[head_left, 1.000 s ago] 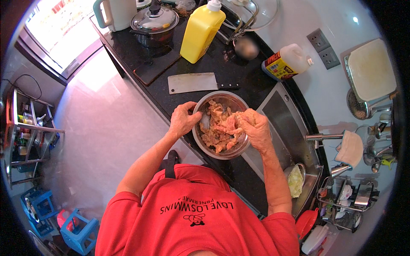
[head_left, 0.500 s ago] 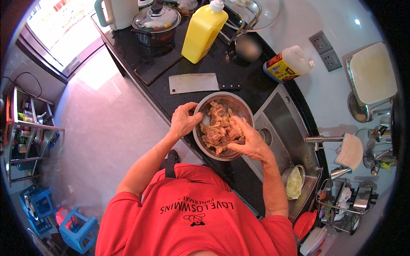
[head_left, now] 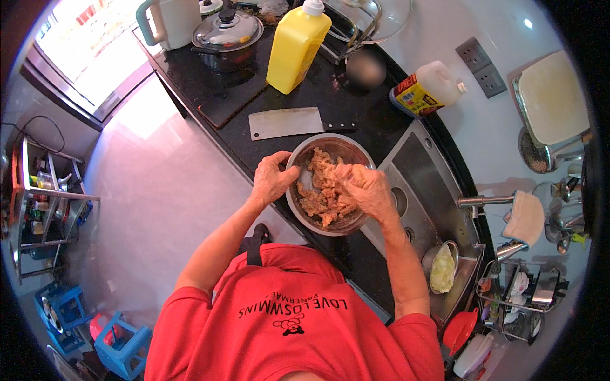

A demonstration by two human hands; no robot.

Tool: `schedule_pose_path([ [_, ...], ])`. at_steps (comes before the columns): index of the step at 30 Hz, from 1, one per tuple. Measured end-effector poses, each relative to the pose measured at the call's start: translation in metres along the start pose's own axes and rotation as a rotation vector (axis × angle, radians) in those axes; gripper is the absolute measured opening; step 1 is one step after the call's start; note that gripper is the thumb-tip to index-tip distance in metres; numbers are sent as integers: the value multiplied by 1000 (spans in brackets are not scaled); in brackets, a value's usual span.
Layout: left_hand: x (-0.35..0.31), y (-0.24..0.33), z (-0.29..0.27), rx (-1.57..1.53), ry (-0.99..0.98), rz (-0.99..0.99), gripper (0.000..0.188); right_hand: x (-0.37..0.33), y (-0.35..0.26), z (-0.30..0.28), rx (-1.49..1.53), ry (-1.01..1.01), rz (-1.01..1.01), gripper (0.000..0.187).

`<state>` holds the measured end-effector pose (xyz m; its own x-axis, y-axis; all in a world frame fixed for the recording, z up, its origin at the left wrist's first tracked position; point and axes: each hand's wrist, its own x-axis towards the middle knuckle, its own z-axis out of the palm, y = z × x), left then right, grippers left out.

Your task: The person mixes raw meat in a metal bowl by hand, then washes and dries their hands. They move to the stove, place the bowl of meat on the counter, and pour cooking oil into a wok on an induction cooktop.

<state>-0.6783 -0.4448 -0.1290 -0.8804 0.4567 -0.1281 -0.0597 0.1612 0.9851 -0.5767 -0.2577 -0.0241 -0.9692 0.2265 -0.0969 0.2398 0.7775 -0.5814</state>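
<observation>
**Hands in the meat bowl**

Head view: my left hand point(head_left: 272, 180) grips the left rim of the metal bowl point(head_left: 298, 202), fingers curled over the edge, thumb side outside. My right hand point(head_left: 368, 190) is down inside the bowl, fingers bent and closed on a clump of the raw meat pieces point(head_left: 319, 197) (pale pink, wet-looking, heaped in the bowl's middle). The bowl sits on the black counter point(head_left: 375, 127), near its front edge, just left of the steel sink drainboard point(head_left: 419, 184).

Behind the bowl, close but apart from it, a cleaver point(head_left: 286, 122) lies flat, blade to the left, dark handle to the right. Farther back a yellow bottle point(head_left: 296, 46) with a white cap stands upright. Left of it a lidded pot point(head_left: 227, 33) sits on the dark cooktop point(head_left: 219, 95), and a white kettle point(head_left: 170, 19) stands at the top left. To the right of the cleaver, a clear jug point(head_left: 427, 89) with a yellow and red label leans near the wall.

By my right elbow, a small bowl of pale chopped greens point(head_left: 442, 268) rests in the sink area. A tap point(head_left: 486, 200) sticks out over the sink, with a white cloth point(head_left: 525, 217) hung beside it. A red lid point(head_left: 459, 330) lies at the lower right. On the floor to the lower left stands a blue stool point(head_left: 124, 343).
</observation>
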Motion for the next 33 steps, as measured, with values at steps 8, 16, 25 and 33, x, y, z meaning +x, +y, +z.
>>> schedule_pose_path([
  [8, 2, -3, -1, 17, 20, 35, 41, -5, -21, -29, 484, -1, 10, 19],
  [16, 2, -1, 0, -11, 15, 21, 40, 1, -23, -18, 265, 27, -171, 15],
  [25, 1, 5, -3, 64, -10, 22, 39, -3, -35, -14, 196, -57, 46, 38],
  [33, -2, 15, -11, 127, -19, -9, 30, 3, 7, 11, 56, 59, -378, 22],
])
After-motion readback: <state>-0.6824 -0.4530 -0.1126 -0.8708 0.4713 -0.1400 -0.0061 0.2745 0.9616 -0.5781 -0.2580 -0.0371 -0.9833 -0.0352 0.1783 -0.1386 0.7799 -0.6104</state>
